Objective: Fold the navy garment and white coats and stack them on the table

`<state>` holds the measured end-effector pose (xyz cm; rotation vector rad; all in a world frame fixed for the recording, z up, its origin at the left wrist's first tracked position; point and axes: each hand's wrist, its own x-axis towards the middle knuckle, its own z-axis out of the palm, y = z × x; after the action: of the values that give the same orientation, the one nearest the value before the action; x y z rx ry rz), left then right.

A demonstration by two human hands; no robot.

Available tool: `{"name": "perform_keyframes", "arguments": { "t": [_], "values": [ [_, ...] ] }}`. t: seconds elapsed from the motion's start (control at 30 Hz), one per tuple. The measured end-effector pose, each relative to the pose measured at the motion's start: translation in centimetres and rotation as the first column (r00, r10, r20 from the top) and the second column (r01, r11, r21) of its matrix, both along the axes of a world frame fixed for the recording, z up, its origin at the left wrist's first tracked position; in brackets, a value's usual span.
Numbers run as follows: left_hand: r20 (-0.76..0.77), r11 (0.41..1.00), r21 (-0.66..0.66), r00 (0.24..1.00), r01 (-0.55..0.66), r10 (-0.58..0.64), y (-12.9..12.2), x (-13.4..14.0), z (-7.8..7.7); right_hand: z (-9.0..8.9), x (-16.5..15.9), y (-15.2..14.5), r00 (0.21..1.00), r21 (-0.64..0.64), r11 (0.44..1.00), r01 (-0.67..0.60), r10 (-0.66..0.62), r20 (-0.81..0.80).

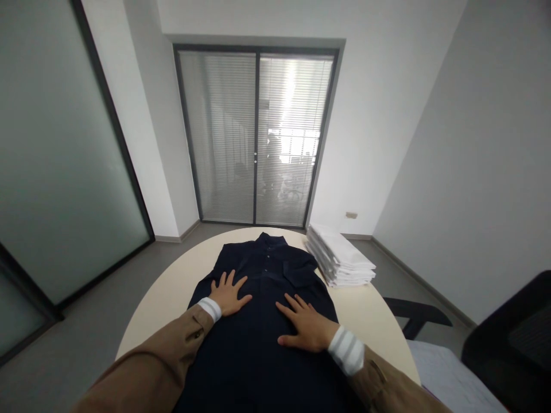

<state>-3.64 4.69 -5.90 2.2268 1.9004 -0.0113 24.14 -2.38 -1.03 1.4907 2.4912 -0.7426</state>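
A dark navy shirt (258,338) lies spread front side up, its collar at the far end and small buttons down the middle. My left hand (229,295) rests flat on the shirt's left side, fingers spread. On the right side, lower than the pocket, my right hand (307,326) is laid on the cloth with its fingers apart. Neither hand grips the fabric. The shirt's lower end runs out of view at the bottom, and my forearms hide parts of its sides.
The shirt lies on a round cream table (159,298). A stack of folded white cloth (340,258) stands at the table's far right edge. To the right are a black chair (516,338) and white papers (451,373). A glass door with blinds (258,137) is beyond.
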Motion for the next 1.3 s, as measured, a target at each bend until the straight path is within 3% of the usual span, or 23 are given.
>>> {"name": "perform_keyframes", "arguments": {
  "t": [0.07, 0.17, 0.27, 0.33, 0.4, 0.47, 0.57, 0.63, 0.87, 1.07, 1.3],
  "values": [
    [-0.017, 0.999, -0.033, 1.0, -0.011, 0.01, -0.4, 0.7, 1.1, 0.2, -0.5, -1.2, 1.0, 0.0, 1.0, 0.019, -0.019, 0.025],
    [-0.011, 0.993, 0.113, 1.0, 0.021, -0.019, -1.0, 2.9, 2.1, 0.6, -1.0, -2.3, 0.998, -0.007, 0.999, 0.038, -0.038, 0.053],
    [0.023, 0.967, 0.216, 0.99, 0.133, -0.141, -1.3, 5.7, 1.8, 1.0, -1.3, -2.1, 0.998, 0.014, 1.0, 0.025, -0.026, 0.057],
    [0.034, 0.958, 0.216, 0.979, 0.189, -0.201, -1.3, 7.2, 0.9, 1.0, -1.2, -1.2, 0.997, 0.133, 0.989, 0.063, -0.067, 0.026],
    [0.042, 0.961, 0.196, 0.978, 0.194, -0.206, -1.2, 8.0, 0.0, 0.8, -0.9, 0.2, 0.986, 0.304, 0.938, 0.165, -0.167, -0.018],
    [0.049, 0.969, 0.168, 0.981, 0.179, -0.19, -1.0, 8.3, -0.8, 0.4, -0.3, 1.9, 0.956, 0.44, 0.853, 0.281, -0.287, -0.053],
    [0.051, 0.974, 0.14, 0.981, 0.176, -0.185, -1.0, 7.9, -1.3, -0.3, 1.2, 4.7, 0.892, 0.542, 0.731, 0.415, -0.444, -0.085],
    [0.051, 0.976, 0.121, 0.981, 0.179, -0.186, -1.0, 7.4, -1.3, -0.9, 2.2, 6.5, 0.854, 0.543, 0.693, 0.474, -0.512, -0.091],
    [0.051, 0.986, 0.075, 0.987, 0.148, -0.152, -0.9, 7.5, -0.4, -4.1, 4.0, 9.8, 0.856, 0.327, 0.811, 0.486, -0.517, 0.011],
    [0.065, 0.978, 0.198, 0.995, 0.066, -0.08, -0.1, 9.7, -0.7, -4.3, 4.3, 12.1, 0.867, 0.265, 0.838, 0.477, -0.499, 0.017],
    [0.105, 0.974, 0.225, 0.993, 0.034, -0.059, 1.5, 10.4, -1.4, -4.1, 3.0, 14.2, 0.845, 0.305, 0.819, 0.485, -0.529, 0.076]
  ]
}}
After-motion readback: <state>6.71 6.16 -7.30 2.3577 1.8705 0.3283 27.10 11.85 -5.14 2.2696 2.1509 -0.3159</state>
